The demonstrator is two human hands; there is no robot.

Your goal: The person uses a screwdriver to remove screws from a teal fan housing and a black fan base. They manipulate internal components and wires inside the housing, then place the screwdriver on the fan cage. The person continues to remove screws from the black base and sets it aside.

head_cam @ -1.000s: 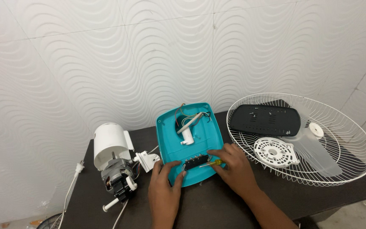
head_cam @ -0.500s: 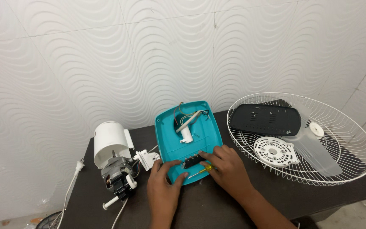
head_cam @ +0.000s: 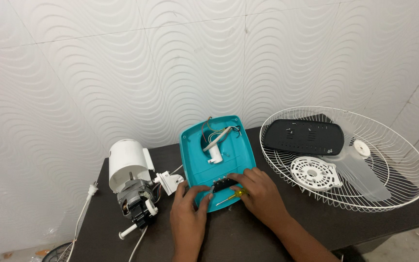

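Disassembled table fan on a dark table (head_cam: 248, 237): both hands work at the near edge of the teal base shell (head_cam: 219, 155), which lies open side up. The left hand (head_cam: 188, 213) pinches the small black switch block (head_cam: 223, 184) between thumb and fingertips; the right hand (head_cam: 260, 194) curls over the block's other end, a yellow-handled screwdriver (head_cam: 233, 195) lying under its fingers. Good practice is judged to be steadying the shell, keeping the wires (head_cam: 212, 127) beyond the fingertips slack. Left of the hands stands the motor unit (head_cam: 131, 182); right, the wire guard (head_cam: 355, 160)
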